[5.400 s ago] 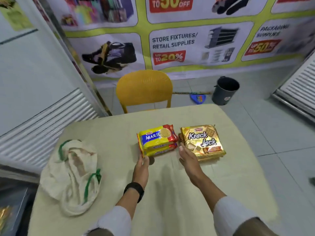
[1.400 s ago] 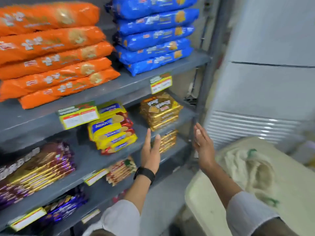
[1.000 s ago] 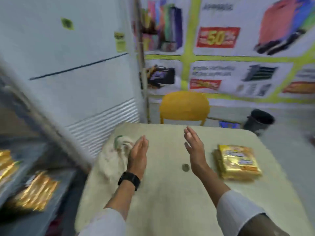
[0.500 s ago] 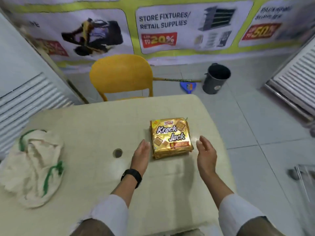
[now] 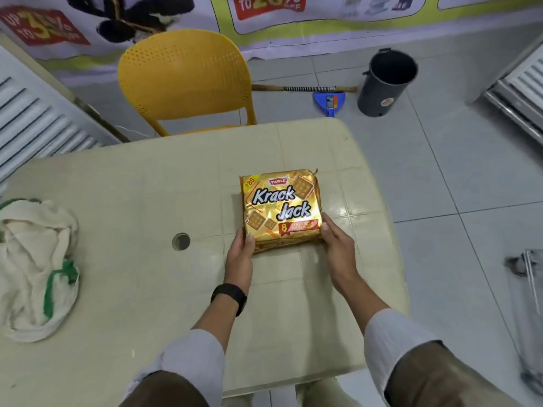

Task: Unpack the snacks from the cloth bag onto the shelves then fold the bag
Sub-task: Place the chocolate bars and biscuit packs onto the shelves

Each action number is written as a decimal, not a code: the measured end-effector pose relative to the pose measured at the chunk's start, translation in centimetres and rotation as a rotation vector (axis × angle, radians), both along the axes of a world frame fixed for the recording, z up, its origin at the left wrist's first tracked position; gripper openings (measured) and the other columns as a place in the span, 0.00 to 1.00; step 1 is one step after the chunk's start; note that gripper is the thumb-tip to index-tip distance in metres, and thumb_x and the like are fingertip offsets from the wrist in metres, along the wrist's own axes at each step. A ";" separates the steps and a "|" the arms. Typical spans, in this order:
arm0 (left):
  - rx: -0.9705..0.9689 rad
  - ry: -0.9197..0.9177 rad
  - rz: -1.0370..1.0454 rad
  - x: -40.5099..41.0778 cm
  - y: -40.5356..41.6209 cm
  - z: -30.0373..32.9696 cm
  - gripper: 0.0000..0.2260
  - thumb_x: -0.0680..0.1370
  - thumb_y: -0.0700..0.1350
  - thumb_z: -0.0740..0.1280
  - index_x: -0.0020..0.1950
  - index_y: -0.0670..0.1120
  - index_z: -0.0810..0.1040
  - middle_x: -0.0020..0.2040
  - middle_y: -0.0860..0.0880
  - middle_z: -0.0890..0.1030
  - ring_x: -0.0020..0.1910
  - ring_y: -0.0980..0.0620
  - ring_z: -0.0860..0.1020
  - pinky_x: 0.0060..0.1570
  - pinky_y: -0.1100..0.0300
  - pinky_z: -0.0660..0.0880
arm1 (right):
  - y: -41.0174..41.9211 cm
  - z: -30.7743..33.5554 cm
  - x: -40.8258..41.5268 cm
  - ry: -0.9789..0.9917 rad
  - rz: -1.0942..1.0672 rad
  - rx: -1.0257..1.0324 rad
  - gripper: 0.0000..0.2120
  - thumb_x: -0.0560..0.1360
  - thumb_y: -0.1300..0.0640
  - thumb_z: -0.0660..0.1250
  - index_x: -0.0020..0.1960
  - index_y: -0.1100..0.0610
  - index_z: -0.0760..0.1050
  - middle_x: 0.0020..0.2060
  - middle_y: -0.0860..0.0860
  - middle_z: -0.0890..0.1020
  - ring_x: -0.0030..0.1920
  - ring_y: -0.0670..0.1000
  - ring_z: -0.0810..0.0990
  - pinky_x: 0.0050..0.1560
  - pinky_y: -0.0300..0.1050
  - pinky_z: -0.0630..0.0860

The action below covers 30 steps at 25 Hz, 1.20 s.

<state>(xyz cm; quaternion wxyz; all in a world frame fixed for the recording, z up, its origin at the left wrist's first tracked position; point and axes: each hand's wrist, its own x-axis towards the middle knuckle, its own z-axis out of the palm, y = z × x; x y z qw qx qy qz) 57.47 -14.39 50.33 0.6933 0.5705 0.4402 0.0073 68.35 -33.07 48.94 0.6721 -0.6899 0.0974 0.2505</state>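
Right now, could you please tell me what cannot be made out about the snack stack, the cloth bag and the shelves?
- Gold Krack Jack biscuit packs, head view: the top pack hides how many lie stacked beneath.
- Left hand and right hand: fingers tucked under the stack's near corners are hidden.
- Crumpled white cloth bag with green handles: its folds hide any contents, and the left edge crops it.
- Shelves: outside the frame.

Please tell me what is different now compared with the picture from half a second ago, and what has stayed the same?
Both hands closed in on the Krack Jack pack: the left hand now grips its near left corner and the right hand its near right corner, where before they hovered open on either side. The pack is still on the table, and the cloth bag still lies crumpled at the left edge.
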 end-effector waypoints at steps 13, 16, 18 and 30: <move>0.065 -0.177 0.233 -6.5 7.2 8.0 0.11 0.80 0.54 0.65 0.46 0.64 0.87 0.50 0.55 0.88 0.58 0.50 0.84 0.68 0.47 0.74 | 9.8 10.9 -4.3 -0.025 0.105 0.075 0.15 0.83 0.57 0.63 0.48 0.43 0.86 0.49 0.42 0.88 0.52 0.42 0.85 0.61 0.44 0.78; 0.149 -0.267 0.360 -12.2 12.1 13.0 0.10 0.80 0.54 0.66 0.48 0.62 0.87 0.52 0.53 0.88 0.58 0.51 0.84 0.67 0.48 0.75 | 16.3 15.9 -8.5 -0.087 0.240 0.132 0.18 0.83 0.56 0.62 0.45 0.41 0.87 0.48 0.41 0.88 0.50 0.40 0.86 0.58 0.42 0.78; 0.202 -0.341 0.457 -17.2 16.0 16.4 0.10 0.81 0.52 0.66 0.53 0.55 0.87 0.55 0.50 0.87 0.59 0.49 0.83 0.68 0.47 0.74 | 21.4 19.5 -12.4 -0.131 0.350 0.173 0.19 0.82 0.54 0.62 0.44 0.37 0.87 0.46 0.40 0.88 0.49 0.41 0.85 0.55 0.40 0.78; 0.524 -0.386 1.040 -57.0 32.5 29.2 0.14 0.83 0.52 0.63 0.60 0.47 0.84 0.54 0.52 0.87 0.56 0.53 0.84 0.51 0.63 0.78 | 49.8 32.1 -47.1 -0.274 1.025 0.516 0.16 0.82 0.55 0.63 0.47 0.41 0.87 0.40 0.41 0.87 0.39 0.37 0.83 0.40 0.32 0.78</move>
